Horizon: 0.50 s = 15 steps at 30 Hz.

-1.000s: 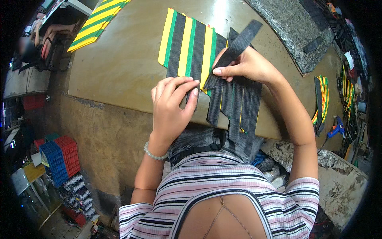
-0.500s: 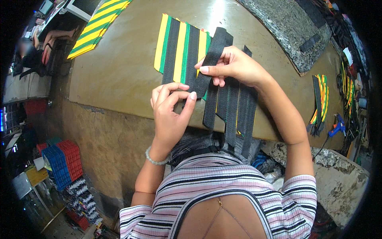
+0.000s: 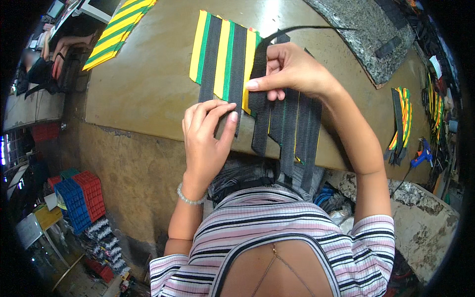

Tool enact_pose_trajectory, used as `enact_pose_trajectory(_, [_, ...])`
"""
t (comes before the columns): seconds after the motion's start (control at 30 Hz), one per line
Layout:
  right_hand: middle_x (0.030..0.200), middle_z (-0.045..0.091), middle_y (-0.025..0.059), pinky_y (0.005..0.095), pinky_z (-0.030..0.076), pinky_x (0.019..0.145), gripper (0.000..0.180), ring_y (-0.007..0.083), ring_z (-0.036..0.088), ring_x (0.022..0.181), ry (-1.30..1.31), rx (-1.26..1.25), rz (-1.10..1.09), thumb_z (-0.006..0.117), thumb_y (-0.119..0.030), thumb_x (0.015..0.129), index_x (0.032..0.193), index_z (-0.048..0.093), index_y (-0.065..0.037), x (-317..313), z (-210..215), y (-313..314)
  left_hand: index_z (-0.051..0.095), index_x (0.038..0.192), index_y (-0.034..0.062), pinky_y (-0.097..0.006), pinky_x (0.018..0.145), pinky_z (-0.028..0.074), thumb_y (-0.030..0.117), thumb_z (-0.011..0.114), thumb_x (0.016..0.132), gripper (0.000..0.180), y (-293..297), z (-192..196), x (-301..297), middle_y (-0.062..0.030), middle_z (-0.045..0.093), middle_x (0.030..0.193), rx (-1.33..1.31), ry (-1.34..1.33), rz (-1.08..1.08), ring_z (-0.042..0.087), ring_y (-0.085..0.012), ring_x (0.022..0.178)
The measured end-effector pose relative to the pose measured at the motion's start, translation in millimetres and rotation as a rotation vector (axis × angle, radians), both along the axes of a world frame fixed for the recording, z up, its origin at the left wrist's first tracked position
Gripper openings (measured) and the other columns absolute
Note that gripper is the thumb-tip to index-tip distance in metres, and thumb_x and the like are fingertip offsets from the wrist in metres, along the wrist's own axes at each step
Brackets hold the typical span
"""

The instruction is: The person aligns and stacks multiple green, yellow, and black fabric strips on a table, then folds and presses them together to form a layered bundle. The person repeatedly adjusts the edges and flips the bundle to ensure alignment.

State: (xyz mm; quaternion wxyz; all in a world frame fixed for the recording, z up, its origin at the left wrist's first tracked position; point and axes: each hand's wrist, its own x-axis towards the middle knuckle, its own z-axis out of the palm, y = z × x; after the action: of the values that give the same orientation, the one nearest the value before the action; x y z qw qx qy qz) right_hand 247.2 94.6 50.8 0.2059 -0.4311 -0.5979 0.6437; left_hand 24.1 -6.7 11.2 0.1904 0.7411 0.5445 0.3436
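A flat black woven strap (image 3: 259, 67) is pinched in the right hand (image 3: 297, 72), right of the yellow-green-black striped fabric panel (image 3: 225, 54), seemingly steadied on the counter (image 3: 138, 89) by the left hand (image 3: 204, 131), whose grip cannot be told.

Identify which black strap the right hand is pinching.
The black strap whose free end arcs rightward past the right hand; the other black straps lie straight.
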Motion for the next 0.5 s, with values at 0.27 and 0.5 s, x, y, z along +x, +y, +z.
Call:
enact_pose_trajectory(0.27, [0.064,0.069,0.0095,0.0229,0.052,0.052,0.036,0.0103,0.067,0.056,-0.119,0.091,-0.083,0.086,-0.023,0.078,0.076,0.062,0.004,-15,-31,-10,0.072,0.105,0.0136,-0.040,0.095,0.038,0.014,0.076,0.079,0.026,-3,-15,-3,0.0011,0.064,0.114,0.117,0.190,-0.054,0.054,-0.0252,0.110])
enact_pose_trajectory(0.5, [0.060,0.067,0.0092,0.0252,0.052,0.049,0.040,0.0115,0.066,0.053,-0.171,0.129,-0.061,0.086,-0.024,0.078,0.071,0.057,0.002,-11,-31,-10,0.071,0.110,0.0158,-0.041,0.099,0.035,0.012,0.074,0.080,0.030,-2,-15,-2,0.0022,0.064,0.121,0.122,0.214,-0.080,0.052,-0.0247,0.119])
